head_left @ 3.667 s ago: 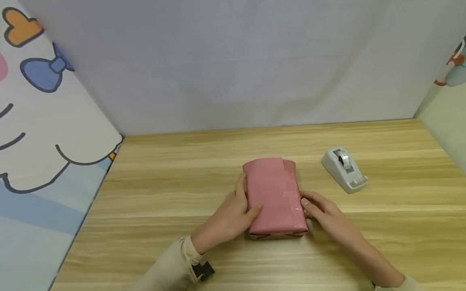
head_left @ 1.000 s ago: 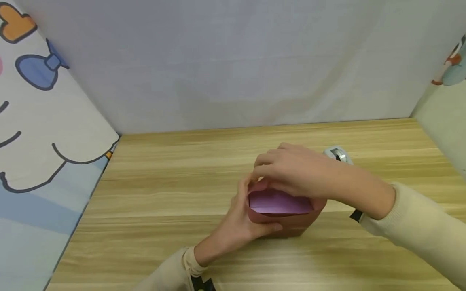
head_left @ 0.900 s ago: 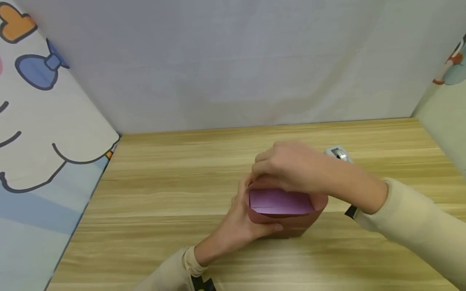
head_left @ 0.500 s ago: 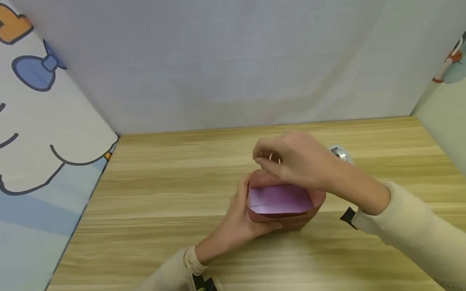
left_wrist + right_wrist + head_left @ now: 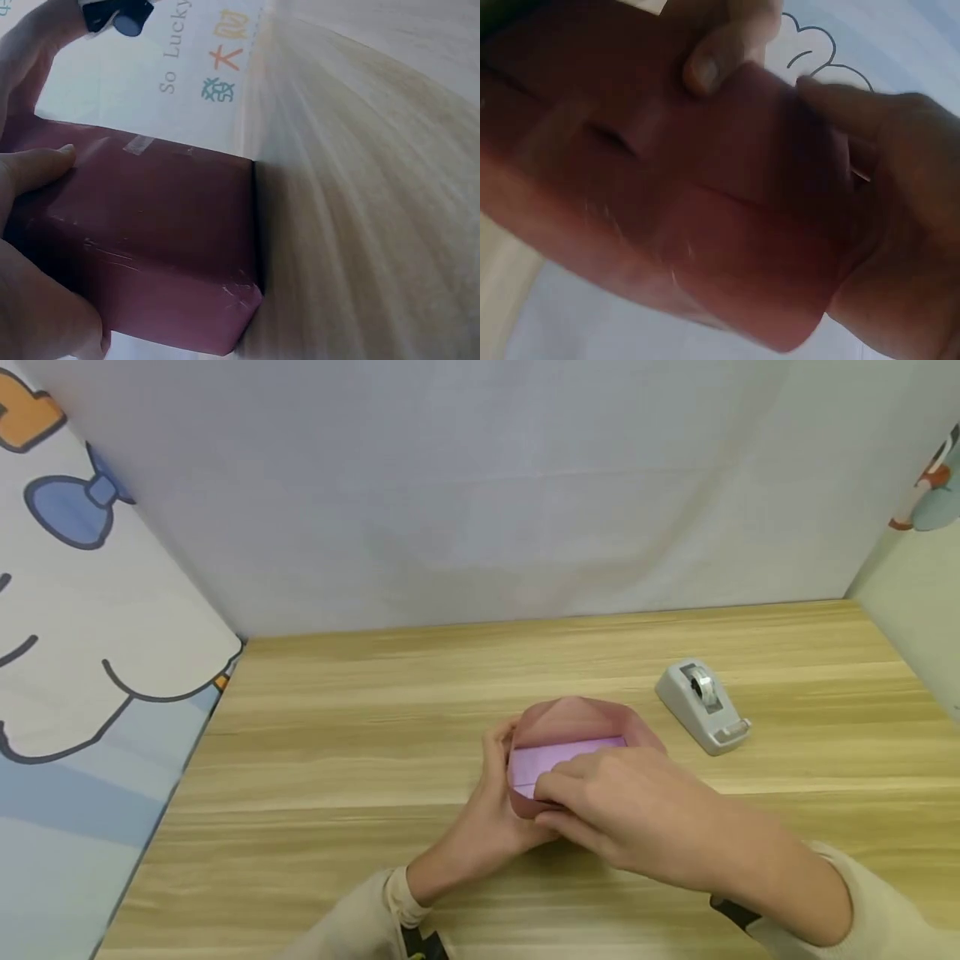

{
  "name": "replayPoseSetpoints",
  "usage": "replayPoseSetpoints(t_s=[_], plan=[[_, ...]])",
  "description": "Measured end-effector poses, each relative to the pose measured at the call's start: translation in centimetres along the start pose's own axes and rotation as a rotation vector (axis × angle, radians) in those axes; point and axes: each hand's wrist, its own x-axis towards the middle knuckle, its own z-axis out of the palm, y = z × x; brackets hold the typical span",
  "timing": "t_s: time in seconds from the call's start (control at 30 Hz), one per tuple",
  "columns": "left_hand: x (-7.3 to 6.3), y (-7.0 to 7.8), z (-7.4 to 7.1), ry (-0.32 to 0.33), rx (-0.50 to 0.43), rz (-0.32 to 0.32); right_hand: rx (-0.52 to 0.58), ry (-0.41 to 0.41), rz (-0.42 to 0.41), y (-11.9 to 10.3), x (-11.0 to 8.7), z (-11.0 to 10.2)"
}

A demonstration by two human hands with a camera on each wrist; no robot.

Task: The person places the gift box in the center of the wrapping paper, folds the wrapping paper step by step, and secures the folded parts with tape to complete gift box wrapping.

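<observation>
A box wrapped in dusky pink paper stands on end on the table, its wrapping paper (image 5: 572, 718) rising open around a lilac box end (image 5: 542, 766). My left hand (image 5: 491, 814) grips the left side, thumb across the near face. In the left wrist view, the wrapped box (image 5: 165, 225) reaches the tabletop, with a strip of clear tape (image 5: 137, 145) on it. My right hand (image 5: 645, 810) pinches the near paper edge, fingers over the rim and thumb outside. The right wrist view shows the paper (image 5: 757, 262) close up, blurred.
A grey tape dispenser (image 5: 705, 706) with a clear roll stands right of the box, toward the back. The wood-grain table (image 5: 360, 727) meets a pale cloth wall (image 5: 480, 510) behind and a cartoon-printed panel (image 5: 165, 627) at left.
The box, lying flat earlier, now stands on end. My right hand has moved from the far paper edge to the near one, uncovering the tape dispenser. My left hand keeps its grip.
</observation>
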Motion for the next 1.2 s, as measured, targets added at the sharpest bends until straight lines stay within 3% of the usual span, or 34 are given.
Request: replayPoseSetpoints(t_s=[0.1, 0.3, 0.37, 0.5, 0.6, 0.67, 0.77, 0.87, 1.03, 1.2], plan=[[0.1, -0.3, 0.1, -0.006, -0.065, 0.014, -0.026, 0.059, -0.002, -0.5, -0.3, 0.6], [0.3, -0.3, 0.2, 0.002, -0.007, -0.007, -0.046, 0.235, -0.027, -0.9, -1.0, 0.2], [0.4, -0.4, 0.2, 0.002, -0.010, -0.012, -0.001, 0.301, -0.047, -0.6, -1.2, -0.1], [0.6, -0.4, 0.4, 0.007, -0.029, -0.016, 0.192, 0.453, -0.069, 0.9, -2.3, -0.9], [0.7, -0.3, 0.4, 0.011, -0.031, -0.021, 0.300, 0.545, 0.013, 3.1, -3.9, -1.6], [0.7, -0.3, 0.3, 0.011, -0.034, -0.033, 0.308, 0.571, 0.137, 4.8, -5.3, -1.7], [0.7, -0.3, 0.3, 0.013, -0.034, -0.037, 0.302, 0.519, 0.417, 7.3, -7.7, -1.5], [0.6, -0.3, 0.3, 0.010, -0.032, -0.045, 0.325, 0.469, 0.618, 9.5, -9.8, -0.7], [0.6, -0.3, 0.1, 0.009, -0.022, -0.042, 0.347, 0.366, 0.736, 12.3, -11.7, 1.3], [0.5, -0.2, -0.1, 0.010, -0.037, -0.028, 0.309, 0.256, 0.741, 13.6, -11.7, 3.2]])
